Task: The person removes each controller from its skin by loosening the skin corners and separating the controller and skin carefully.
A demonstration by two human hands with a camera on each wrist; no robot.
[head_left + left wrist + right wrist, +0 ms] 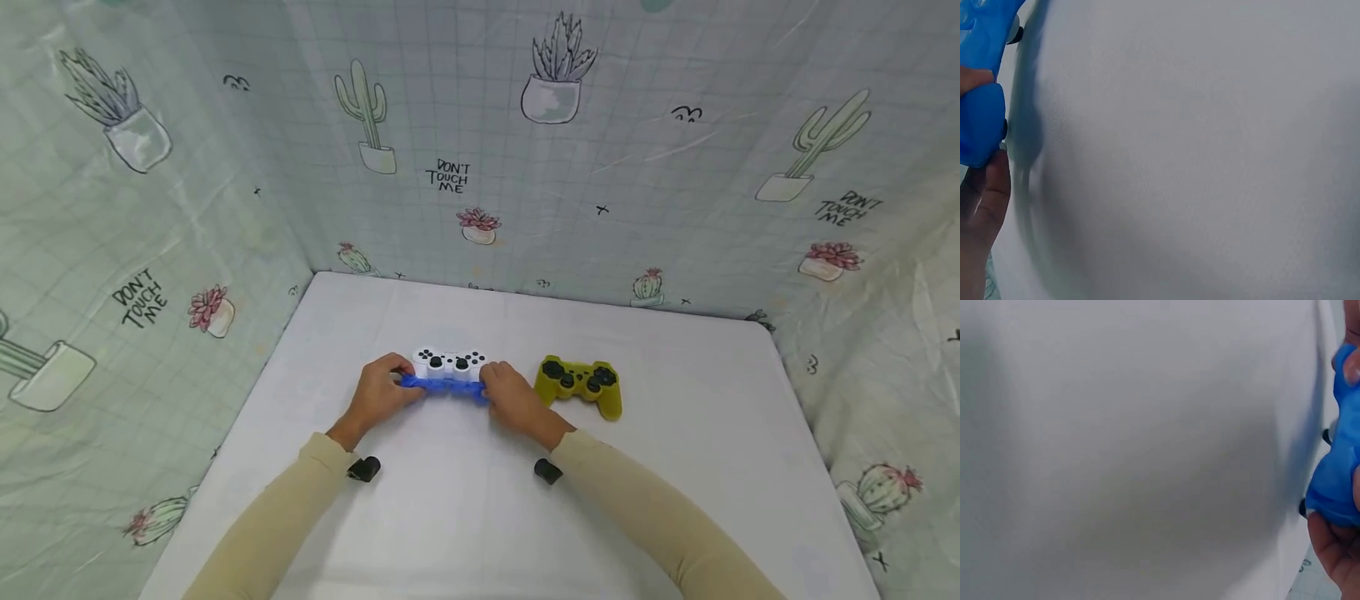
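A white game controller [450, 367] with black buttons and sticks is at the middle of the table, its button face visible in the head view. A soft-looking blue cover [447, 386] lies along its near side. My left hand [377, 393] pinches the left end of the cover, thumb in front and fingers behind. At the other end my right hand [516, 398] grips it with curled fingers. Both wrist views show the blue cover [982, 122] close up at the frame edge. How far it wraps round the controller is hidden.
To the right of my right hand lies a yellow-green game controller [576, 383] with black buttons. Black wrist-worn devices [365, 469] hang beneath both sleeves. A patterned cactus curtain [480, 117] walls off the back and sides of the white table [450, 517].
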